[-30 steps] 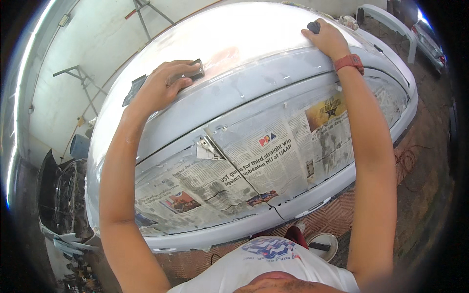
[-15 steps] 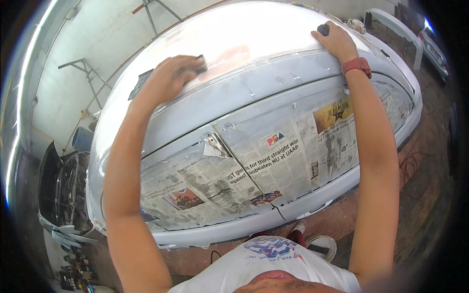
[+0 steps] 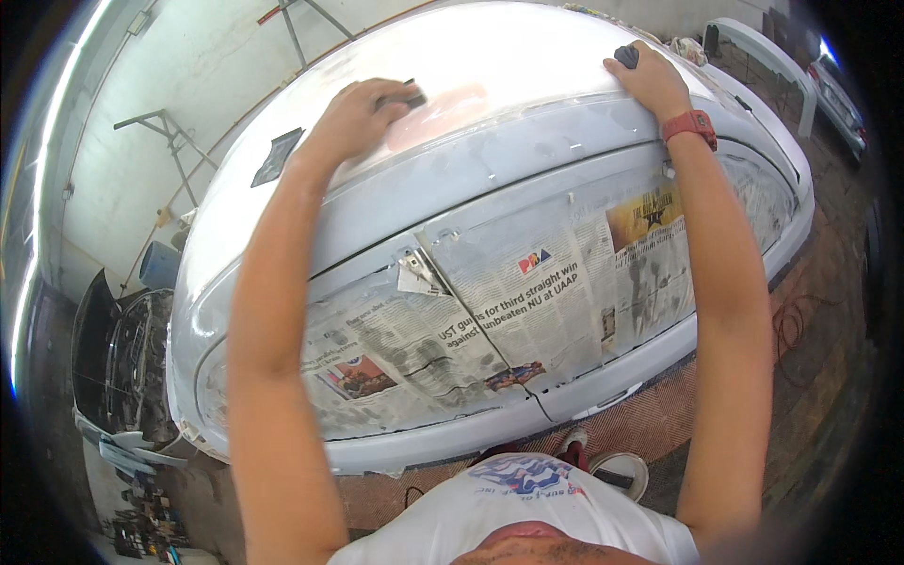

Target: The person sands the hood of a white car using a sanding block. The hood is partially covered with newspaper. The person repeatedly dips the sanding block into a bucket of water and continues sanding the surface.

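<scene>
My left hand [image 3: 358, 118] is closed round a small dark pad [image 3: 411, 96] pressed on the glossy white car roof [image 3: 490, 52]. Beside the pad the roof carries a pinkish worn patch [image 3: 441, 115]. Farther right, my right hand [image 3: 657, 87] rests on the roof's edge, its fingers curled on a dark crumpled piece [image 3: 626, 57] whose kind I cannot make out. A dark grey sheet like sandpaper [image 3: 277, 156] lies on the roof left of my left forearm. Newspaper [image 3: 527, 311] masks the car's side windows below both hands.
Metal stands [image 3: 165, 132] lean near the wall at the far left, with a blue bucket [image 3: 160, 266] below them. Dark car parts [image 3: 132, 358] are at the left. A white bumper-like part [image 3: 767, 56] and another car [image 3: 836, 104] stand at the right. A white pail [image 3: 621, 471] sits near my feet.
My left hand has slid right and slightly away along the roof with the dark pad, uncovering more of the grey sheet. The right hand has stayed nearly in place.
</scene>
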Demonstrator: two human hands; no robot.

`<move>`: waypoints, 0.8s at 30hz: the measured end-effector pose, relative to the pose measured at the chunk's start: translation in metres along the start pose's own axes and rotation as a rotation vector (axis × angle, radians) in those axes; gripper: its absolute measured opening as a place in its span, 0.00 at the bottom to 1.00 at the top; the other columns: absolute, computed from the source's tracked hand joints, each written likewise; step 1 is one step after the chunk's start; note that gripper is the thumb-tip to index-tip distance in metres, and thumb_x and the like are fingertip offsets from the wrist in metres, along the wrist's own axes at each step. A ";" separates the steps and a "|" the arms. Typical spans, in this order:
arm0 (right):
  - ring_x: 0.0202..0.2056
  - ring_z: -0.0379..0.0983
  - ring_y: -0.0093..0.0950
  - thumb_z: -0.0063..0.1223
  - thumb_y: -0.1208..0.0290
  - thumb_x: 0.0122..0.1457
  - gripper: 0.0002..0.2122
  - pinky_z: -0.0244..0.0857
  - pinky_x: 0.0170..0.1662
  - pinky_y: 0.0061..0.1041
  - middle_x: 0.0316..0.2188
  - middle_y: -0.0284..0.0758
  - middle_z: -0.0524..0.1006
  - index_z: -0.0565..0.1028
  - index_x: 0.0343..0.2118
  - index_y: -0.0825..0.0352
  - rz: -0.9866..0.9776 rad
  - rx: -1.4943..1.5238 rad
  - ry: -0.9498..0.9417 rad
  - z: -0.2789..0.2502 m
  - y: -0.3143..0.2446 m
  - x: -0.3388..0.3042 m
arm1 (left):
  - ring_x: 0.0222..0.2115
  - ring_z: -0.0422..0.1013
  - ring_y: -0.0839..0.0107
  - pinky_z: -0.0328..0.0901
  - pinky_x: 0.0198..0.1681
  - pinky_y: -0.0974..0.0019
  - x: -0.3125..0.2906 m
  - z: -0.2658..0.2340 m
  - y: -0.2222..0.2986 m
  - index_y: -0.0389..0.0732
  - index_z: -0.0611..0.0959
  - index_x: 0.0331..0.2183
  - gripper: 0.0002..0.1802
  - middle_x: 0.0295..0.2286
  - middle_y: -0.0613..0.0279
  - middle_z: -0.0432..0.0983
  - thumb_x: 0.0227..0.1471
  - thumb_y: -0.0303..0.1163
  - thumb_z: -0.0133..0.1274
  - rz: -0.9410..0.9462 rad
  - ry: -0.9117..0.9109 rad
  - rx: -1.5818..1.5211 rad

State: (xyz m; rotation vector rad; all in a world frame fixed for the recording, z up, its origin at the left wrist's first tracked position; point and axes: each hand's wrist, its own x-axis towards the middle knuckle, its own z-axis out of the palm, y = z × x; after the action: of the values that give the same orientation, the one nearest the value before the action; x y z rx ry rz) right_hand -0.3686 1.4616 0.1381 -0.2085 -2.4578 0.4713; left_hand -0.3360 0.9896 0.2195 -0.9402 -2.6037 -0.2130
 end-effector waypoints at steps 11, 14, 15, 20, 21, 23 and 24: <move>0.54 0.81 0.46 0.58 0.39 0.62 0.32 0.74 0.56 0.46 0.51 0.48 0.84 0.78 0.56 0.64 0.011 -0.030 0.024 0.001 -0.001 -0.003 | 0.59 0.74 0.53 0.65 0.66 0.52 0.019 0.013 0.026 0.49 0.88 0.56 0.20 0.57 0.56 0.81 0.63 0.36 0.60 0.026 0.001 0.005; 0.54 0.81 0.46 0.58 0.39 0.62 0.32 0.74 0.57 0.46 0.52 0.47 0.83 0.78 0.56 0.64 0.024 0.003 0.023 0.000 0.002 -0.007 | 0.59 0.74 0.53 0.64 0.66 0.51 0.044 0.020 0.041 0.49 0.88 0.56 0.19 0.57 0.56 0.82 0.64 0.36 0.59 -0.049 -0.008 0.024; 0.55 0.80 0.46 0.58 0.39 0.62 0.32 0.74 0.57 0.46 0.52 0.47 0.83 0.78 0.56 0.64 0.024 -0.002 0.009 -0.003 0.004 -0.007 | 0.58 0.75 0.53 0.66 0.65 0.53 0.041 0.019 0.044 0.47 0.88 0.55 0.19 0.57 0.56 0.82 0.63 0.35 0.59 -0.005 -0.019 0.024; 0.56 0.79 0.45 0.58 0.39 0.63 0.32 0.73 0.58 0.45 0.54 0.46 0.83 0.77 0.57 0.64 0.054 -0.057 0.022 -0.007 0.012 -0.009 | 0.57 0.76 0.52 0.67 0.64 0.54 0.013 0.012 0.063 0.44 0.89 0.54 0.19 0.56 0.52 0.82 0.62 0.34 0.60 0.115 0.003 -0.036; 0.57 0.79 0.45 0.58 0.39 0.63 0.32 0.73 0.59 0.45 0.54 0.46 0.83 0.77 0.57 0.63 0.053 -0.055 -0.003 -0.003 0.004 -0.008 | 0.57 0.75 0.52 0.67 0.64 0.55 0.020 0.017 0.059 0.44 0.88 0.54 0.19 0.56 0.52 0.82 0.63 0.34 0.60 0.100 -0.013 -0.027; 0.57 0.79 0.45 0.57 0.39 0.63 0.32 0.73 0.59 0.45 0.54 0.45 0.83 0.77 0.57 0.63 0.036 -0.035 -0.021 -0.003 -0.008 -0.006 | 0.58 0.75 0.52 0.66 0.64 0.55 0.049 0.026 0.051 0.45 0.88 0.55 0.19 0.57 0.52 0.81 0.64 0.35 0.59 0.073 -0.032 -0.002; 0.57 0.79 0.45 0.57 0.39 0.63 0.32 0.73 0.59 0.46 0.54 0.45 0.83 0.77 0.57 0.63 0.031 -0.018 -0.017 -0.004 -0.008 -0.007 | 0.58 0.74 0.50 0.66 0.65 0.55 0.059 0.033 0.060 0.45 0.88 0.55 0.19 0.57 0.51 0.81 0.65 0.37 0.58 0.017 0.040 0.018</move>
State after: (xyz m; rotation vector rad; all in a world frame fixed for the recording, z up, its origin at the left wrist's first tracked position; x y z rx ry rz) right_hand -0.3609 1.4531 0.1404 -0.2510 -2.4794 0.4662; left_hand -0.3489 1.0792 0.2135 -0.9411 -2.5558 -0.2014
